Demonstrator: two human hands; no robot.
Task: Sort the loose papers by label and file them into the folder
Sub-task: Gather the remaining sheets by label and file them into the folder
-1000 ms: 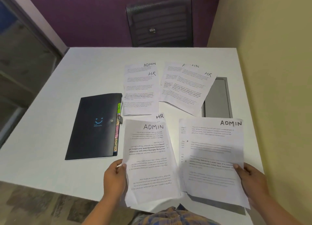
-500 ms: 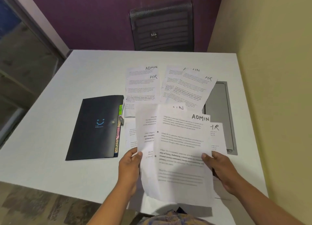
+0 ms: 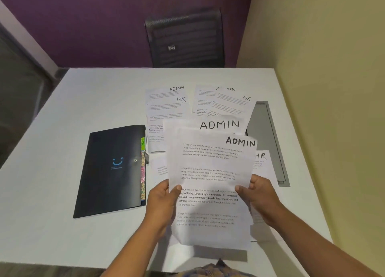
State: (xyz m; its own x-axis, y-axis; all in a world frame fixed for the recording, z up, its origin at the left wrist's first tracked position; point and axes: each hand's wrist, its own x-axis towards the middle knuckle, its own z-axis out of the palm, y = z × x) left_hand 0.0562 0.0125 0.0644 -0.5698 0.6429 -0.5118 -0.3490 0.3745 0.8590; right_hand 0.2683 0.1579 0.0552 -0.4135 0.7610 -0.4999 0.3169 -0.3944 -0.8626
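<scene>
Two sheets marked ADMIN [image 3: 210,172] are stacked one on the other and held above the table. My left hand [image 3: 161,199] grips their left edge, my right hand [image 3: 259,195] their right edge. A black folder [image 3: 110,170] with a blue smiley and coloured index tabs lies closed on the table to the left. Further back lie two overlapped sheets marked ADMIN and HR [image 3: 166,110], and another such pair [image 3: 225,102]. An HR sheet [image 3: 261,162] lies flat under the held stack, partly hidden.
The white table [image 3: 83,99] meets a yellow wall on the right. A grey cable hatch [image 3: 264,135] is set into the table at the right. A black mesh chair [image 3: 185,39] stands behind the far edge, before a purple wall.
My hands have brought the two ADMIN sheets together from side by side into one stack, and lifted it. An HR sheet that lay beneath is now uncovered.
</scene>
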